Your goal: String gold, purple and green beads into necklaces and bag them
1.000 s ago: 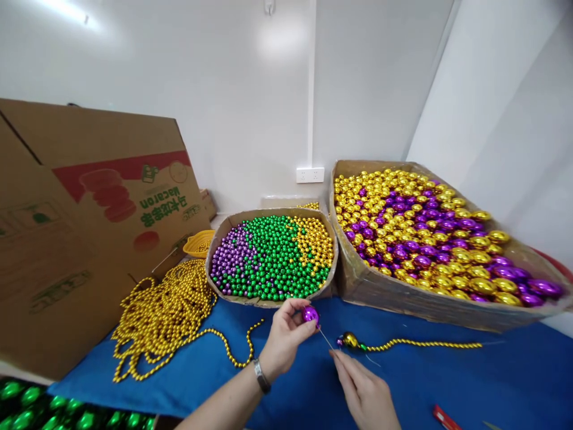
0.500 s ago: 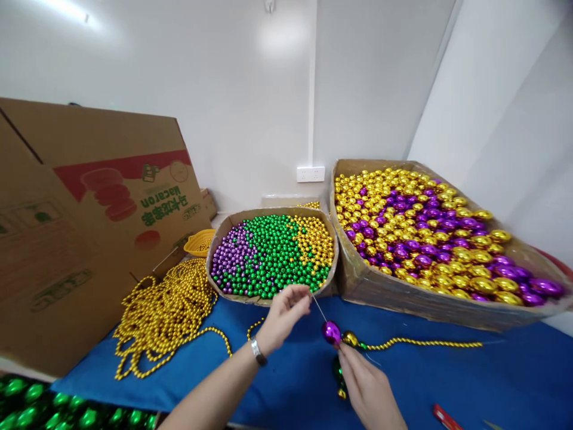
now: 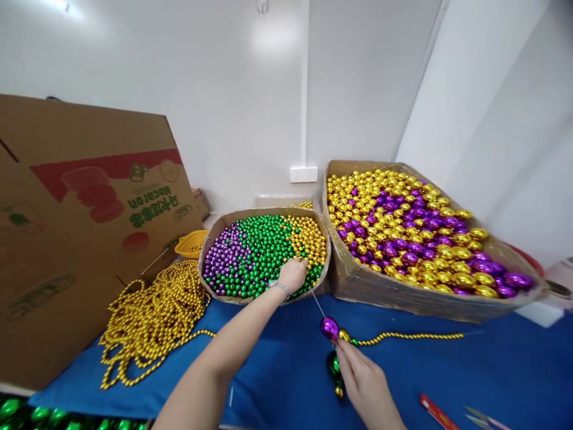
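Note:
My left hand (image 3: 293, 275), wearing a band at the wrist, is down at the front of a low box (image 3: 206, 240) of small beads. Its fingers are curled together at the border of the green beads (image 3: 268, 248) and the gold beads (image 3: 311, 236); whatever is between them is hidden. Over the blue cloth, my right hand (image 3: 364, 379) pinches the lower end of a big shiny purple bead (image 3: 330, 328). From its top a thin needle-like wire (image 3: 317, 303) slants up towards the box. Below hang a green bead (image 3: 333, 364) and a small gold bead (image 3: 339, 392).
A larger box (image 3: 385, 292) of gold and purple oval beads stands at the right. Gold bead strings (image 3: 154, 316) are heaped at the left beside a carton (image 3: 89, 239) and a yellow basket (image 3: 190, 243). Scissors (image 3: 483, 418) and a red tool (image 3: 436, 411) lie front right.
My left hand has left the wire's tip and reached forward into the small-bead box. My right hand still holds the purple bead in nearly the same place. The view has shifted slightly.

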A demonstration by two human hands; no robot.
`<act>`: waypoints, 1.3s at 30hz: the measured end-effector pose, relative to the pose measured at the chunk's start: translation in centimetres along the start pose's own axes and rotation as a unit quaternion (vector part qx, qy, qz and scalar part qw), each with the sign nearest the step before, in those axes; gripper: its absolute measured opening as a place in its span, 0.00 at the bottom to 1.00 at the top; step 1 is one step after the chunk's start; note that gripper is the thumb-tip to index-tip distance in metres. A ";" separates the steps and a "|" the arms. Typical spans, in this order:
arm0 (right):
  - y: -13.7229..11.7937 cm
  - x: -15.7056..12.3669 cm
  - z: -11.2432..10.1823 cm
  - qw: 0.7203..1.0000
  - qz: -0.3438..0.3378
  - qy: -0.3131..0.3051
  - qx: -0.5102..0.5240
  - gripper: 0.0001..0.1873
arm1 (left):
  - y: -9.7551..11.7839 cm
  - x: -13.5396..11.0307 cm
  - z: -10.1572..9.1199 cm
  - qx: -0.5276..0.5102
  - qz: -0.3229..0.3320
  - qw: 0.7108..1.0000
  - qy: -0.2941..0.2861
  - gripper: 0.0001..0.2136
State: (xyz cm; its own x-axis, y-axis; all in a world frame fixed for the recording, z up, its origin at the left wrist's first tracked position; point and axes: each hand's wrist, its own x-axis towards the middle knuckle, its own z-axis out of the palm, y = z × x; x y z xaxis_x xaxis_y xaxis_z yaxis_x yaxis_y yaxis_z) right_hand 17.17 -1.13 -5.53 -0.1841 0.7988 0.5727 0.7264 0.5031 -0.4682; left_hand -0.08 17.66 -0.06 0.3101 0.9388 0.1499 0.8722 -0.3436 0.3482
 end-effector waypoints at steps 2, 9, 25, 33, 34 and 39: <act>0.0 -0.1 0.0 1.000 0.010 -0.005 0.004 0.20 | -0.1 0.2 0.1 0.008 0.000 1.000 -0.011 0.08; -0.4 0.1 0.1 1.000 0.009 -0.003 0.020 0.19 | -0.7 0.2 -0.3 -0.050 -0.003 0.999 -0.008 0.10; -1.4 -0.4 -0.5 0.998 -0.007 -0.024 0.049 0.18 | 1.5 -10.3 -3.2 -0.769 -0.103 0.629 0.039 0.13; -1.5 -1.0 -0.3 0.998 -0.017 -0.061 0.026 0.19 | 1.3 -11.7 -3.1 -0.778 -0.113 0.616 0.056 0.10; -1.5 -1.0 -0.2 0.998 -0.022 -0.058 0.020 0.19 | 1.4 -11.8 -3.2 -0.776 -0.110 0.619 0.058 0.10; -1.4 -0.9 0.1 0.998 -0.052 -0.040 -0.008 0.18 | 1.6 -12.3 -3.3 -0.757 -0.099 0.643 0.066 0.10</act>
State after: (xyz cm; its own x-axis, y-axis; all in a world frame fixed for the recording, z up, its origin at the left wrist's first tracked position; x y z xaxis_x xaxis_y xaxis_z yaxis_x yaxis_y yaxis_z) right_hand 16.23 -2.55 -5.45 -0.3112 0.7667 0.5616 0.7107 0.5800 -0.3980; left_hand -3.77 5.47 1.65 0.1276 0.9918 0.0062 -0.5090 0.0601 0.8587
